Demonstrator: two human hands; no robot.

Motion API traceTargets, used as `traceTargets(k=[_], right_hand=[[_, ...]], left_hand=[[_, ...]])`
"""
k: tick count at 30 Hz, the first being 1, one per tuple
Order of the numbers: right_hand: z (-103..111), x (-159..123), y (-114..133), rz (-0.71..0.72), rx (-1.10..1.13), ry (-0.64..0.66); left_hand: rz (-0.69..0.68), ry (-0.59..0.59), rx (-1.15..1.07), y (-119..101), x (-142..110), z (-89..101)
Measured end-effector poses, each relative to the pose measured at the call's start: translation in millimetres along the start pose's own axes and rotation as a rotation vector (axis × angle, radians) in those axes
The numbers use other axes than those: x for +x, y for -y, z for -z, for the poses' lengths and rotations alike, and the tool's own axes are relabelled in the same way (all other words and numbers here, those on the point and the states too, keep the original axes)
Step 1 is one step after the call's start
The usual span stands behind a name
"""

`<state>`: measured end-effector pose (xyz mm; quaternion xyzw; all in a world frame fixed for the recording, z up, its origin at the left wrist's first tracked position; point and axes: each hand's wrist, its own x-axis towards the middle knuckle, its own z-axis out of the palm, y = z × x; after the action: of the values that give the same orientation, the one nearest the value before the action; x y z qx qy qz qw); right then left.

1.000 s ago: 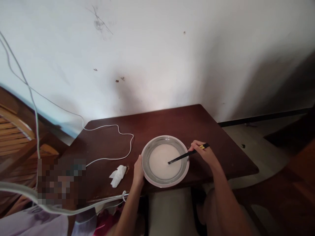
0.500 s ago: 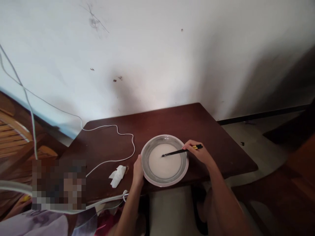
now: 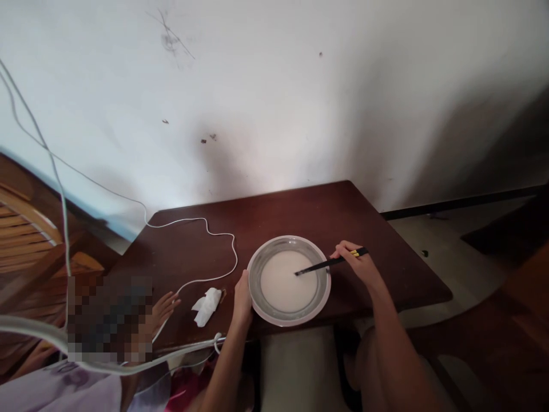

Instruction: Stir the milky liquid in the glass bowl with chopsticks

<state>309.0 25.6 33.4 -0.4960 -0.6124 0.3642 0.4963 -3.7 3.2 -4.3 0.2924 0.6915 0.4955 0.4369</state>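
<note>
At the basin [image 3: 256, 303], left hand [image 3: 242, 294] steadying its rim, right hand [image 3: 352, 260] gripping chopsticks [image 3: 319, 266]; slow circles should limit slopping.

Reddish-brown table [image 3: 300, 212], pink-rimmed grey bowl [image 3: 258, 260], black-and-yellow chopsticks [image 3: 319, 265], white cable [image 3: 201, 280]

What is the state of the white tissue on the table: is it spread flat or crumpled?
Crumpled: the tissue lies bunched, with visible folds and uneven edges, on the table.
</note>
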Motion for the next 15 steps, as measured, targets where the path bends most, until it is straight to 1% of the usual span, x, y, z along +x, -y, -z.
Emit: traceTargets(k=[2,4,5,6,9,11,12,15], right_hand=[[-1.3,-0.8,0.7,-0.008,0.016,0.066],[-5.0,-1.2,1.7,-0.007,0.037,0.143],[-6.6,-1.1,1.9,-0.003,0.043,0.155],[-7.3,-0.8,1.7,0.001,0.043,0.142],[-3.4,0.2,-0.4,0.003,0.018,0.013],[0.0,-0.3,-1.4,-0.002,0.011,-0.016],[0.4,-0.8,-1.3,-0.006,0.016,0.006],[-4.1,-2.2,1.0,-0.019,0.048,0.135]], left_hand=[[-0.010,-0.012,-0.005,0.7,0.1,-0.3],[0.011,-0.014,-0.010,1.1,0.3,-0.7],[0.025,-0.012,-0.010,1.2,0.4,-0.7],[0.030,-0.010,-0.009,1.3,0.4,-0.6],[-0.001,-0.006,0.009,0.8,0.4,0.5],[-0.009,0.002,0.027,-0.2,0.1,1.2],[0.001,0.002,0.031,-0.8,-0.1,1.2],[0.036,-0.011,0.026,-1.6,-0.2,0.2]])
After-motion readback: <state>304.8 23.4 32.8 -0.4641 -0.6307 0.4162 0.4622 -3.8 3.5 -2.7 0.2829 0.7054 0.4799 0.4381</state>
